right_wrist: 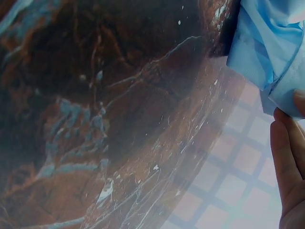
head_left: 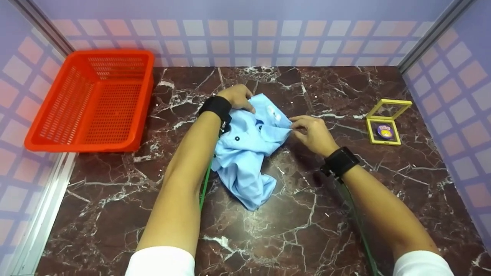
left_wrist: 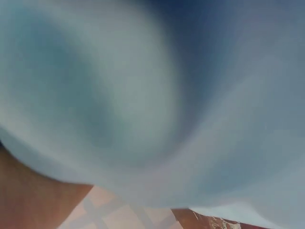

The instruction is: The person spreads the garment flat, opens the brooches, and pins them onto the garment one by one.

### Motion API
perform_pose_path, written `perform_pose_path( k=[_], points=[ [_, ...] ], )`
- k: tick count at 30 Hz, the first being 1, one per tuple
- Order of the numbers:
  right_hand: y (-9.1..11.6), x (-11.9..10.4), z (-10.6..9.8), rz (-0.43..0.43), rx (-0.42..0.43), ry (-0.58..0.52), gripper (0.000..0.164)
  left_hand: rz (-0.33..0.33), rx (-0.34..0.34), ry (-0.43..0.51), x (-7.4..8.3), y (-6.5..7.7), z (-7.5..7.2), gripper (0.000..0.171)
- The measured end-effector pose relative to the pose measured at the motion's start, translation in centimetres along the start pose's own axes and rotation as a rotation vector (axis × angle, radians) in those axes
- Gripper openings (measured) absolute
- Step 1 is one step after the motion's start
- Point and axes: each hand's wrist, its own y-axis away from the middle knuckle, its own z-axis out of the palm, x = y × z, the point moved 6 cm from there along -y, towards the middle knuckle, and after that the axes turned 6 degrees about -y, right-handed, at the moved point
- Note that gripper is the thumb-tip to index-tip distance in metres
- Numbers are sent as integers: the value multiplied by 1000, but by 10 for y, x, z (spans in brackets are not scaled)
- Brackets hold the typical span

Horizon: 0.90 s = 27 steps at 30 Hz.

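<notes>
A crumpled light blue shirt [head_left: 245, 153] with small dark buttons lies bunched on the marbled tabletop in the head view. My right hand [head_left: 312, 132] pinches its right-hand edge between thumb and fingers; the right wrist view shows the same cloth [right_wrist: 267, 43] at those fingertips. At the upper left of the garment, my left hand [head_left: 238, 97] grips the fabric with bent fingers, the palm side hidden. Blurred pale blue cloth [left_wrist: 143, 95] fills most of the left wrist view. A white patch [head_left: 274, 113] shows near the shirt's upper right.
An empty red plastic basket [head_left: 88, 148] stands at the back left. On the right is an open yellow-framed case [head_left: 385, 142] with a round purple and yellow badge [head_left: 384, 131] inside. Tiled-pattern walls [head_left: 245, 42] enclose the back and sides.
</notes>
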Motion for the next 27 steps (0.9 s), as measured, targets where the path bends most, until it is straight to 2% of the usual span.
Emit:
perform_pose_path(
  k=[6, 11, 18, 23, 27],
  points=[
    [-5, 2, -4, 17, -3, 16, 10, 9, 43, 93, -5, 5, -10, 31],
    [-12, 3, -14, 62, -20, 55, 10, 79, 58, 159, -4, 12, -17, 17],
    [-25, 8, -30, 139, -58, 113, 10, 140, 128, 187, -3, 15, -27, 24],
    [-39, 13, -40, 222, -67, 136, 13, 150, 207, 234, -2, 17, -33, 20],
    [-50, 17, -49, 269, -58, 167, 14, 135, 258, 235, -2, 19, -37, 18]
  ],
)
